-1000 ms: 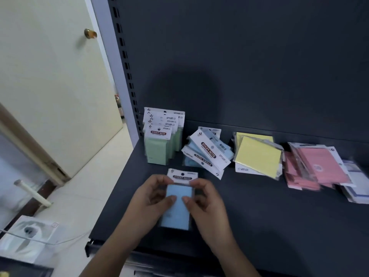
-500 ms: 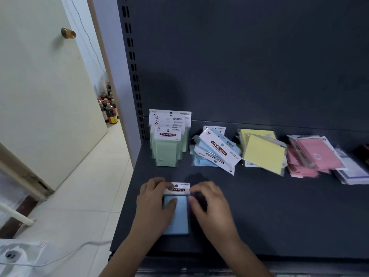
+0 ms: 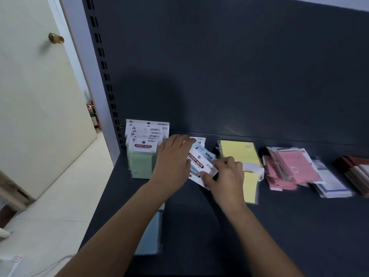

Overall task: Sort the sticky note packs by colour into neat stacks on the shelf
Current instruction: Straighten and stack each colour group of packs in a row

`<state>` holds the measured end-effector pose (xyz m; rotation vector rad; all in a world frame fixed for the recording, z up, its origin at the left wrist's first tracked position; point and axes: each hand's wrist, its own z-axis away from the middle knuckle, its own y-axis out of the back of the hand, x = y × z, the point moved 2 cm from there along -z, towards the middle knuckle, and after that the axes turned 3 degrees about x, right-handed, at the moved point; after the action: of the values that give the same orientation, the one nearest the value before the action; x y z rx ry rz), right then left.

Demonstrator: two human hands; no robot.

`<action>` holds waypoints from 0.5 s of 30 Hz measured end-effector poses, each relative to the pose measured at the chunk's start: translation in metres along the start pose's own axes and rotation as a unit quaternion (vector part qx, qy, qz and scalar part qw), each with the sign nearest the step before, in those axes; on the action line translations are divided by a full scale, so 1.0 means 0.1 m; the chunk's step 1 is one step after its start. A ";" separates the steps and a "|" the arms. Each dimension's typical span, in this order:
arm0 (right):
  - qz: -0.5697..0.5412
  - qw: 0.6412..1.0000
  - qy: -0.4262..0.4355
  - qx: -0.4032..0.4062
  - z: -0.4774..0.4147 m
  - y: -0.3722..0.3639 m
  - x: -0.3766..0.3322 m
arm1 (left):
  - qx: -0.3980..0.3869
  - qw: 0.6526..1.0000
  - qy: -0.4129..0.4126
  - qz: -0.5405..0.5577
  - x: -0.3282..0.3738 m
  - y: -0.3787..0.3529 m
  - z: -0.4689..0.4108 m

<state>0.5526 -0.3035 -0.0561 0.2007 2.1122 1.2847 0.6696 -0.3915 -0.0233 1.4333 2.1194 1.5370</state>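
Note:
Packs of sticky notes lie in a row along the back of a dark shelf [image 3: 279,226]. At the left stands a neat green stack [image 3: 139,162]. Beside it is a jumbled blue pile [image 3: 199,154], then a yellow stack [image 3: 237,150] and a loose pink pile [image 3: 289,166]. My left hand [image 3: 173,162] lies over the left side of the blue pile. My right hand [image 3: 225,176] pinches the white header of the top blue pack [image 3: 196,161]. One single blue pack [image 3: 149,232] lies flat near the shelf's front, partly under my left forearm.
White packs with blue lines [image 3: 331,184] and dark red ones [image 3: 355,170] lie at the far right. The shelf's slotted upright [image 3: 99,76] rises at the left. Beyond it are a cream door [image 3: 40,96] and pale floor tiles.
Both hands have let go of the single blue pack at the front of the shelf and have moved back to the jumbled blue pile. The view has shifted closer.

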 end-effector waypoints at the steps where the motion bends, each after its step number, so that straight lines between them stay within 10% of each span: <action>1: -0.020 1.000 0.009 0.002 -0.02 0.00 0.00 | -0.027 0.999 -0.008 -0.032 -0.01 -0.06 -0.06; 9: -0.357 0.927 0.082 0.078 0.05 0.36 -0.05 | 0.019 0.997 -0.013 0.074 -0.03 0.30 -0.11; 15: -0.576 0.814 0.017 0.070 0.19 0.64 -0.15 | -0.023 0.878 0.135 0.459 0.14 0.75 0.21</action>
<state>0.5632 -0.2633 -0.0023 -0.9254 1.7669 0.3734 0.7197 -0.3659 0.0323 2.5428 1.5110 2.1380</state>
